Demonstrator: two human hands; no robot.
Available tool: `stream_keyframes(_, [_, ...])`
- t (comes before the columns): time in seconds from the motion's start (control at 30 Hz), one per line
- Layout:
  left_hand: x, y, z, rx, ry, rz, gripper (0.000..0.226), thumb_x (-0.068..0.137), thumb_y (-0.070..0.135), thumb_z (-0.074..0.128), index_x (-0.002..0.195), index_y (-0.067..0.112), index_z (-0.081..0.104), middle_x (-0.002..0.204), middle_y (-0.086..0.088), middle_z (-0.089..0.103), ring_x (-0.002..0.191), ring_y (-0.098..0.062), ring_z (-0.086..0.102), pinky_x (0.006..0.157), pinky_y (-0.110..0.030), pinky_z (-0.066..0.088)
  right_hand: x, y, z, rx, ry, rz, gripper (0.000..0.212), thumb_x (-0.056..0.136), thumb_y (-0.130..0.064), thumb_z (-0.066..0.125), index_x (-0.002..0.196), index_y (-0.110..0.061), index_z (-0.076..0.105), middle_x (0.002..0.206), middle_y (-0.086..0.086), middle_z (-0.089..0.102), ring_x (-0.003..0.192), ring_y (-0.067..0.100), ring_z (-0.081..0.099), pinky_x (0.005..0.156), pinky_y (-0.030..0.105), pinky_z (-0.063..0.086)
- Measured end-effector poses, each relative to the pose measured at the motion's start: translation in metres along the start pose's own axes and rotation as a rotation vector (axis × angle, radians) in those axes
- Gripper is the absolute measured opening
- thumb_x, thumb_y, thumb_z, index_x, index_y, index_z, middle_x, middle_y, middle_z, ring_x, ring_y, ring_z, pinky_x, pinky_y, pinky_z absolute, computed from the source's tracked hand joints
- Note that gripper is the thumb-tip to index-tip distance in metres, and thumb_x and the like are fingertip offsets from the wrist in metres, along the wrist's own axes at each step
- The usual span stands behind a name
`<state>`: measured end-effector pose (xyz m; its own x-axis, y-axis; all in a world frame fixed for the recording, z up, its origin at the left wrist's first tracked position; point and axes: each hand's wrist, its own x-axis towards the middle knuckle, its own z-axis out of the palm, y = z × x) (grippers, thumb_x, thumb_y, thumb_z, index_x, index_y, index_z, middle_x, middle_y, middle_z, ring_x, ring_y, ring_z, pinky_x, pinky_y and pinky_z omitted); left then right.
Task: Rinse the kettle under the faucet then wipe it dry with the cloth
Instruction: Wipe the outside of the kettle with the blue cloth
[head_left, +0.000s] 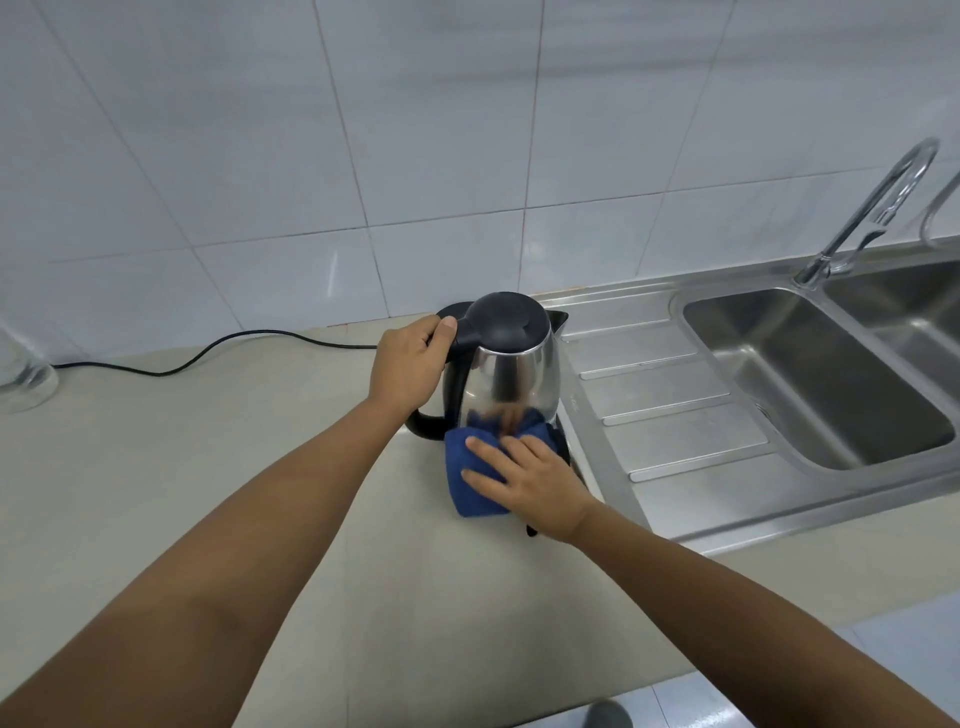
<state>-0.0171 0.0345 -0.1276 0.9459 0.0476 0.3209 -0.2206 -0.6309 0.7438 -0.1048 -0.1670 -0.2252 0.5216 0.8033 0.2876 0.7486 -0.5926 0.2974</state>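
A steel kettle (511, 371) with a black lid and black handle stands upright on the beige counter, close to the sink's drainboard. My left hand (410, 364) grips the top of its handle. My right hand (530, 480) presses a folded blue cloth (475, 470) against the lower front of the kettle body, fingers spread over the cloth. The cloth and hand are mirrored in the shiny steel. The kettle's base is partly hidden behind the cloth.
A steel sink (810, 374) with ribbed drainboard (670, 410) lies to the right, a curved faucet (878, 208) behind it. A black power cord (208, 353) runs along the counter toward the kettle. A glass jar (23, 374) stands at the far left. Tiled wall behind.
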Motion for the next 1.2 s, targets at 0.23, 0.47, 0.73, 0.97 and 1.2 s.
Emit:
stream_keyframes(0.23, [0.000,0.000,0.000,0.006,0.013,0.007,0.052,0.090,0.053,0.033,0.063,0.012,0.049,0.052,-0.003,0.053,0.052,-0.016,0.050,0.054,-0.037,0.041,0.031,0.006,-0.019,-0.022,0.279,0.241,0.046,0.086,-0.009,0.054,0.131,-0.018,0.052,0.140,0.016,0.045,0.101,0.035,0.052,0.081,0.045,0.041])
stream_keyframes(0.47, [-0.001,0.003,0.001,-0.001,0.018,0.002,0.044,0.090,0.051,0.034,0.058,0.024,0.044,0.054,-0.008,0.056,0.058,-0.026,0.058,0.058,-0.040,0.046,0.028,-0.030,0.003,-0.079,-0.061,0.090,0.053,0.068,-0.018,0.080,0.120,-0.022,0.071,0.131,0.007,0.067,0.094,0.025,0.068,0.078,0.036,0.055])
stream_keyframes(0.73, [0.003,0.000,-0.001,0.002,0.013,0.002,0.050,0.088,0.052,0.033,0.059,0.013,0.045,0.055,-0.015,0.055,0.059,-0.030,0.055,0.060,-0.046,0.046,-0.042,0.020,0.000,0.022,-0.202,0.068,0.086,0.047,-0.016,0.092,0.126,-0.022,0.058,0.133,0.010,0.064,0.092,0.031,0.067,0.079,0.041,0.055])
stream_keyframes(0.97, [0.004,0.001,0.001,-0.021,0.011,-0.010,0.056,0.089,0.050,0.034,0.066,0.003,0.054,0.060,-0.018,0.056,0.062,-0.033,0.057,0.062,-0.050,0.051,-0.076,0.063,-0.009,0.034,-0.205,0.528,0.070,0.047,-0.004,0.092,0.114,-0.012,0.074,0.126,0.020,0.066,0.087,0.040,0.067,0.071,0.046,0.056])
stream_keyframes(1.2, [0.003,0.002,-0.001,0.053,0.008,-0.026,0.055,0.089,0.053,0.030,0.067,0.007,0.051,0.059,-0.016,0.057,0.060,-0.033,0.057,0.061,-0.048,0.048,-0.034,0.069,-0.016,0.802,0.293,1.320,0.065,0.079,0.006,0.065,0.139,-0.015,0.051,0.144,0.009,0.043,0.117,0.028,0.052,0.098,0.043,0.051])
